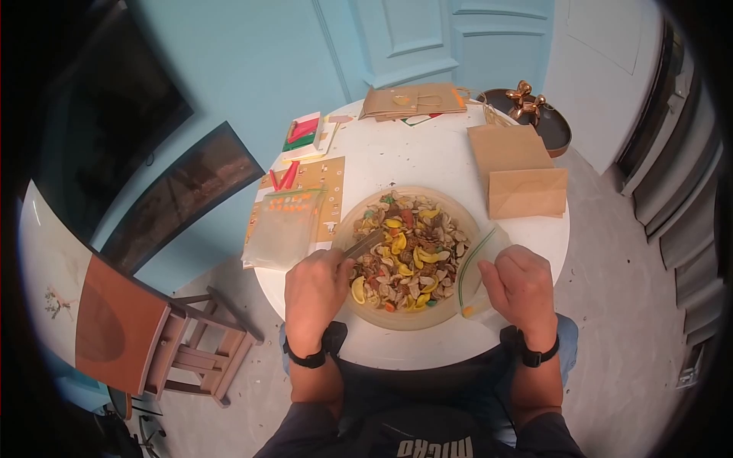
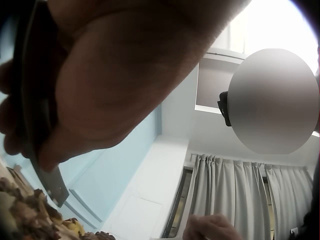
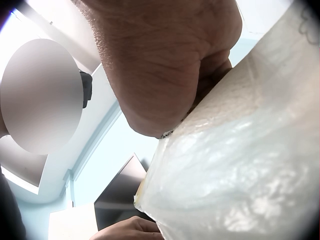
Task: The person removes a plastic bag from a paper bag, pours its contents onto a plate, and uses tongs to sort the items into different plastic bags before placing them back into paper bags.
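Observation:
A wide, shallow bowl (image 1: 356, 304) holds dried potpourri (image 1: 418, 259), with pale petals, yellow pieces, brown bits and some green and orange ones. My left hand (image 1: 317, 290) grips tongs (image 1: 365, 244) whose end reaches over the bowl's left side. In the left wrist view, one flat, curved arm of the tongs (image 2: 54, 187) points down at the potpourri. On the right, my right hand (image 1: 523, 290) pinches the edge of a clear zip bag (image 1: 481, 263) with a green seal, beside the bowl. The bag (image 3: 225, 170) hangs from the fingers, partly hidden behind the hand.
On the round white table (image 1: 374, 156), a clear zip bag (image 1: 282, 229) lies at left on a patterned sheet (image 1: 333, 179). Behind it sits a box (image 1: 304, 136) with pink and green items. Folded paper bags (image 1: 412, 101) lie at the back, and a brown paper bag (image 1: 527, 195) at right.

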`<action>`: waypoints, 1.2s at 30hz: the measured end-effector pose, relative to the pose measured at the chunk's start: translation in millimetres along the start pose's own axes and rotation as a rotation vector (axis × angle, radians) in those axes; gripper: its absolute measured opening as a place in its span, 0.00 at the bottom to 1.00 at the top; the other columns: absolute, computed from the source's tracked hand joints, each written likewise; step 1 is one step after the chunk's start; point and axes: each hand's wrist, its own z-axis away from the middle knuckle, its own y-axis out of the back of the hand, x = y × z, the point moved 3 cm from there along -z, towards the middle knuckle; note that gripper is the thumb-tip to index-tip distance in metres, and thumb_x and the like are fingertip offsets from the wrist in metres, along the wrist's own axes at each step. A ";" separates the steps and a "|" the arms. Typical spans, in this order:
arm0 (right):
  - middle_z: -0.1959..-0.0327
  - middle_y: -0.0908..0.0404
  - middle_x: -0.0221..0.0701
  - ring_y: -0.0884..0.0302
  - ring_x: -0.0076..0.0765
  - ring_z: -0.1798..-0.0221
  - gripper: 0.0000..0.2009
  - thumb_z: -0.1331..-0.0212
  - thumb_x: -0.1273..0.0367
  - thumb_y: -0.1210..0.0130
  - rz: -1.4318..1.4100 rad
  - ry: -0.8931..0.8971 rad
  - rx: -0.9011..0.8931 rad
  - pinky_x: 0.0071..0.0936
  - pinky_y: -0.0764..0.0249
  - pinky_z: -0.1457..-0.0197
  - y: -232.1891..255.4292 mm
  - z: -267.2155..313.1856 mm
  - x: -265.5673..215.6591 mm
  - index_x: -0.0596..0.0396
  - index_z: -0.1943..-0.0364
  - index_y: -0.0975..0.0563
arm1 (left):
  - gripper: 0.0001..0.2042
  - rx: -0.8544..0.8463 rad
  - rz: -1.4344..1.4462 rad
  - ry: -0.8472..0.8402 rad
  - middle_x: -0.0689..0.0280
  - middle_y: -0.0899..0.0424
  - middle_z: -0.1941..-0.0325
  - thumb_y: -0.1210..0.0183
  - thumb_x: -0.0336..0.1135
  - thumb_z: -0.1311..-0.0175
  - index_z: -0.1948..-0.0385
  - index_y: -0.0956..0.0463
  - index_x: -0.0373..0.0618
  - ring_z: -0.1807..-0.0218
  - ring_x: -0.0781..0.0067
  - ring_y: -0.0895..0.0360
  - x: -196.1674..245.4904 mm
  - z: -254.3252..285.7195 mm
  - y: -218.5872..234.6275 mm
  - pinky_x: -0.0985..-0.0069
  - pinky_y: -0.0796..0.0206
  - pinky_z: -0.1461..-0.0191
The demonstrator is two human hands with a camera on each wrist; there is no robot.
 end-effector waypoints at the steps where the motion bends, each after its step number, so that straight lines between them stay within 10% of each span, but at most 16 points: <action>1: 0.78 0.26 0.35 0.24 0.47 0.76 0.19 0.37 0.72 0.25 0.000 0.001 0.000 0.44 0.26 0.71 0.3 0.0 0.1 0.56 0.79 0.25 | 0.09 0.008 0.001 0.015 0.49 0.12 0.67 0.29 0.35 0.29 0.64 0.15 0.39 0.61 0.39 0.13 0.7 -0.4 2.0 0.50 0.23 0.56; 36: 0.78 0.25 0.35 0.25 0.47 0.76 0.19 0.37 0.72 0.25 -0.016 0.003 -0.008 0.43 0.27 0.71 0.9 1.0 -1.8 0.56 0.79 0.25 | 0.11 -0.081 -0.023 -0.003 0.48 0.12 0.66 0.29 0.37 0.29 0.65 0.16 0.37 0.59 0.39 0.13 -4.6 -3.6 -13.8 0.49 0.23 0.55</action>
